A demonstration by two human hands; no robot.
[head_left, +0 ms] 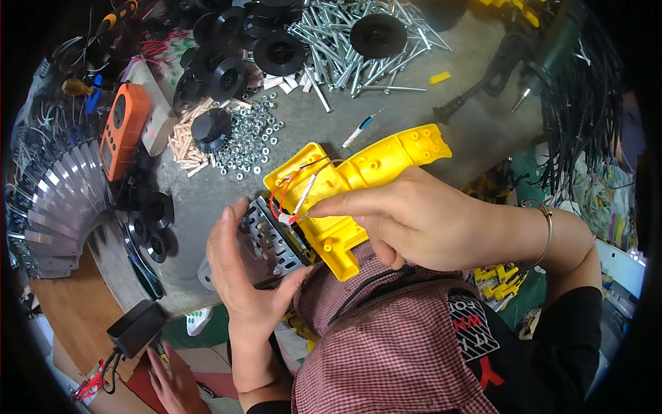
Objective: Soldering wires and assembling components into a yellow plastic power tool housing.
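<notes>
1. Head view: the tabletop (414, 110) is crowded on your far side, with a heap of long silver bolts (324, 41), black discs (279, 54), nuts (265, 131) and pale pegs (186, 134).
2. To your left stand an orange meter (124, 121) and a curved row of metal plates (65, 200); nearer, a black box (136, 328) with another person's hand (176, 383) just beside it.
3. To your right, a green-bodied tool (555, 55) hangs near a black cable (452, 107) and a bundle of black leads (586, 124).
4. Yellow housing (403, 150) lies open side up before you, at the near edge of the tabletop; red and white wires (307, 190) cross its hollow, and a pen (358, 131) lies beyond it.
5. Left hand (238, 269): grip spread wide, fingers and thumb clasped about the perforated metal part (272, 238).
6. Right hand (414, 217): index finger extended to the wire ends, other fingers curled, partly covering the housing; whether this grip is closed on a wire cannot be told.
</notes>
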